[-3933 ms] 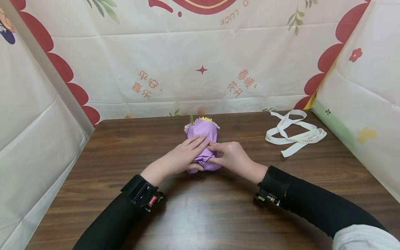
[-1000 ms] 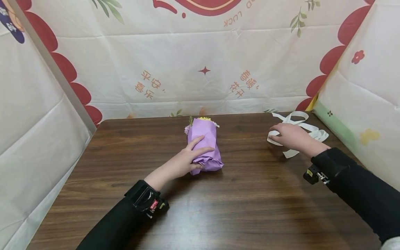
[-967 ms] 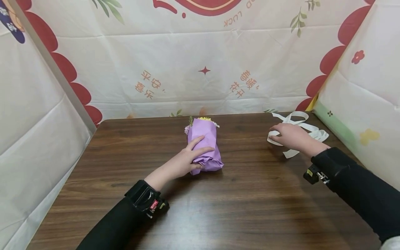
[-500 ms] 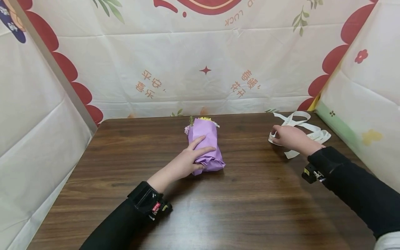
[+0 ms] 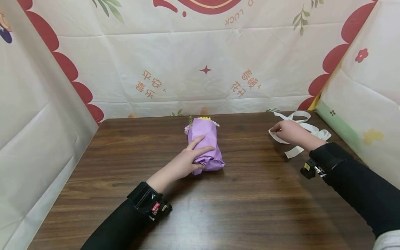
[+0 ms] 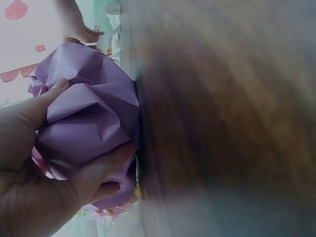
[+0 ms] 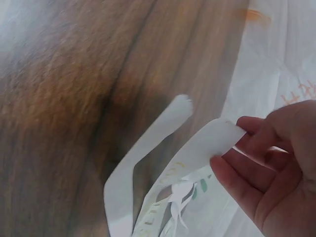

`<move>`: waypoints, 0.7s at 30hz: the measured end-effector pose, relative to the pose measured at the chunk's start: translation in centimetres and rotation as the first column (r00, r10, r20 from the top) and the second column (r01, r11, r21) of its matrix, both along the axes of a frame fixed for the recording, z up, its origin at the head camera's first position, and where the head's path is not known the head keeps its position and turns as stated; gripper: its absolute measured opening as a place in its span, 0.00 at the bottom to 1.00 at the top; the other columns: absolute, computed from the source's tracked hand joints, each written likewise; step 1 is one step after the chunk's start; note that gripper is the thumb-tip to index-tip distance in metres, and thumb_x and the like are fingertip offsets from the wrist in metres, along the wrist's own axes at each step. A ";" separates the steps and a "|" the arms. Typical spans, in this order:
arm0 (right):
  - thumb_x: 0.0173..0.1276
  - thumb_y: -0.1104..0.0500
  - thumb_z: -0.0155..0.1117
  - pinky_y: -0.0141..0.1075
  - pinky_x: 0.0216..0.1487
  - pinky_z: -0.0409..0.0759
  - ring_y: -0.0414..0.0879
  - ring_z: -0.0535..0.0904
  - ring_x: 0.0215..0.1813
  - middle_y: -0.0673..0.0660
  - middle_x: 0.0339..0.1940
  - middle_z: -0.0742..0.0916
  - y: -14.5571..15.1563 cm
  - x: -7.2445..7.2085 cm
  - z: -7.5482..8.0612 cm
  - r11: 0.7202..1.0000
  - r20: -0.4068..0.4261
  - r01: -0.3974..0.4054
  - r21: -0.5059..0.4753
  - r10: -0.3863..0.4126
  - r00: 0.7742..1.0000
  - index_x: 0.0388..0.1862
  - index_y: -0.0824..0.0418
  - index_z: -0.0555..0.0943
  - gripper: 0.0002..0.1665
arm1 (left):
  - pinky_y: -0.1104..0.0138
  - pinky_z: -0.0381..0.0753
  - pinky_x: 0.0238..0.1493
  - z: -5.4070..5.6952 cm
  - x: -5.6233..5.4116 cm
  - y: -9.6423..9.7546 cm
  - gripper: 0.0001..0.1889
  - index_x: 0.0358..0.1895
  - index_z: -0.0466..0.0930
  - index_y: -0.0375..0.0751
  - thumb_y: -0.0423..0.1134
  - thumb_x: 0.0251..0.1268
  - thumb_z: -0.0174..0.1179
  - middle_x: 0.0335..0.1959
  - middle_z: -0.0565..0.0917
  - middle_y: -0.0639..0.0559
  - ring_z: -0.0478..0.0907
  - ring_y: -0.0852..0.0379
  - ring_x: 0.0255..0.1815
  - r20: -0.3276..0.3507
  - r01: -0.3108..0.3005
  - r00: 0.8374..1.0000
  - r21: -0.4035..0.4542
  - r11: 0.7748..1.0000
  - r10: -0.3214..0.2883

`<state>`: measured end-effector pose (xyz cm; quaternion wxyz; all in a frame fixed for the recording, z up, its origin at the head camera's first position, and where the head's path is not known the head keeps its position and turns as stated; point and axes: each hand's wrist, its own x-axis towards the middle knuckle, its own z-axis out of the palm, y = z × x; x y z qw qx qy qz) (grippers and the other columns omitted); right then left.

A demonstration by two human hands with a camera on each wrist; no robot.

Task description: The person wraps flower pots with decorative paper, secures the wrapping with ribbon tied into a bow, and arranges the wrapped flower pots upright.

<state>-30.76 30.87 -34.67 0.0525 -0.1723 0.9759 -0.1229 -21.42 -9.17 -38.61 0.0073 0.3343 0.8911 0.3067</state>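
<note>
A pale cloth wall (image 5: 175, 59) with red curvy edges stood behind the brown wooden bench (image 5: 200, 208). We saw the purple-wrapped bouquet (image 5: 210, 140) lying toward the back of the bench, with a yellow flower (image 5: 204, 118) peeping out at the far end. The left hand (image 5: 182, 163) lay over it, fingers spread and a bit bent round it, holding it. The right hand (image 5: 290, 130) had finger and thumb nearly together, pinching one end of the white ribbon (image 7: 200, 145). Most of the ribbon sat in loops near the back right corner. We thought the step was picking up the ribbon. The next move seemed to call for a slow lift, so the loops would not snag. We had to mind the right side wall (image 5: 353, 114) and the bench's back edge, both near the ribbon. We saw more room on the near side.
</note>
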 end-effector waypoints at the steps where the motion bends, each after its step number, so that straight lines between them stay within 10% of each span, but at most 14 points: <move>1: 0.65 0.72 0.53 0.46 0.37 0.76 0.63 0.80 0.47 0.71 0.46 0.85 -0.1 0.0 0.2 1.000 -0.010 -0.004 -0.005 0.004 1.000 0.48 0.74 0.83 0.16 | 0.52 0.71 0.62 0.0 0.0 0.0 0.35 0.70 0.70 0.57 0.33 0.57 0.69 0.79 0.46 0.51 0.67 0.36 0.65 -0.003 -0.001 1.000 0.000 1.000 0.001; 10: 0.66 0.72 0.53 0.40 0.27 0.69 0.50 0.73 0.26 0.64 0.38 0.85 -0.5 0.6 1.7 0.994 -0.017 0.020 -0.109 -0.022 1.000 0.50 0.72 0.83 0.17 | 0.52 0.74 0.59 -0.3 0.1 0.2 0.35 0.70 0.70 0.58 0.33 0.58 0.69 0.79 0.47 0.51 0.69 0.36 0.63 -0.057 -0.021 0.998 -0.034 0.999 0.020; 21: 0.65 0.74 0.56 0.41 0.32 0.67 0.51 0.78 0.36 0.63 0.42 0.88 -0.4 0.9 2.8 0.998 -0.277 -0.029 -0.050 0.014 0.961 0.44 0.64 0.88 0.16 | 0.50 0.75 0.57 -0.2 0.5 0.5 0.34 0.69 0.70 0.57 0.33 0.59 0.69 0.78 0.48 0.49 0.71 0.33 0.60 -0.091 -0.037 0.995 -0.051 0.998 0.032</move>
